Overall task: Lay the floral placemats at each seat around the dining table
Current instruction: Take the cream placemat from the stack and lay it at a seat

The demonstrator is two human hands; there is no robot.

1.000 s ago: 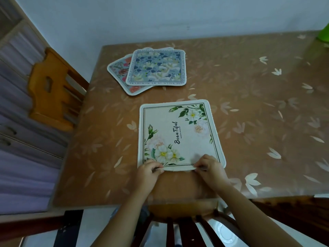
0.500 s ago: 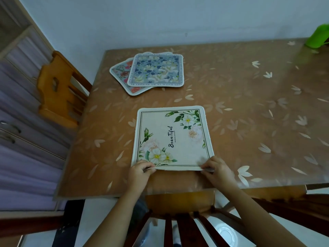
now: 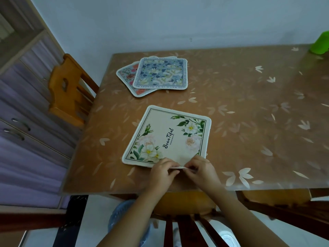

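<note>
A cream placemat (image 3: 169, 134) with white flowers and the word "Beautiful" lies on the brown dining table (image 3: 249, 122), turned askew near the front edge. My left hand (image 3: 162, 172) and my right hand (image 3: 201, 169) are close together at its near right corner, both pinching the mat's edge, which is lifted slightly. Further back, a blue floral placemat (image 3: 161, 73) rests on top of a pink floral placemat (image 3: 126, 73).
A light wooden chair (image 3: 69, 90) stands at the table's left side. A dark slatted chair back (image 3: 187, 229) is directly below my arms, and another chair (image 3: 284, 207) sits to its right. A green object (image 3: 320, 43) stands at the far right. Cabinets line the left wall.
My hands have come together from the two near corners to the near right corner. The cream mat has turned clockwise and now lies askew.
</note>
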